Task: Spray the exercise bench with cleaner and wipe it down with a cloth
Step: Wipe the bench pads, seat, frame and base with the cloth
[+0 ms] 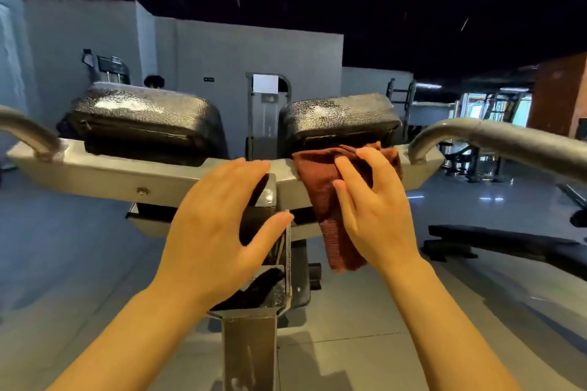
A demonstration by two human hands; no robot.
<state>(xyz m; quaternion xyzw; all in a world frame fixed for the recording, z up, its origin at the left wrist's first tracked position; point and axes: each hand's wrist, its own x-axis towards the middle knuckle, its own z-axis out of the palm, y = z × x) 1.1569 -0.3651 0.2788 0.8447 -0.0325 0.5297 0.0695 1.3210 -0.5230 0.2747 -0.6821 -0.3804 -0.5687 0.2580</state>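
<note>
The cloth (320, 197), reddish-brown, is draped over the grey metal crossbar (104, 173) of the exercise machine, just right of the crossbar's centre, with its lower end hanging down below the front of the bar. The right hand (374, 203) lies on the cloth, fingers extended and slightly parted, pressing it against the bar; the fingertips reach the bar's top edge. The left hand (219, 222) is at the crossbar's centre, fingers straight and close together, thumb spread toward the cloth, held over the central post (251, 349) that rises to the bar; whether it touches the metal cannot be told. Immediately behind the crossbar sit two black padded rests: the left pad (143, 117) and the right pad (340, 116), both with a glossy, speckled sheen on their upper faces. The cloth's upper edge is touching or just below the right pad. Curved grey tube handles leave each end of the crossbar, left handle (28, 130) and right handle (495, 140). Beyond the crossbar to the right, a black flat bench (508, 240) stands on the grey floor (63, 251).
</note>
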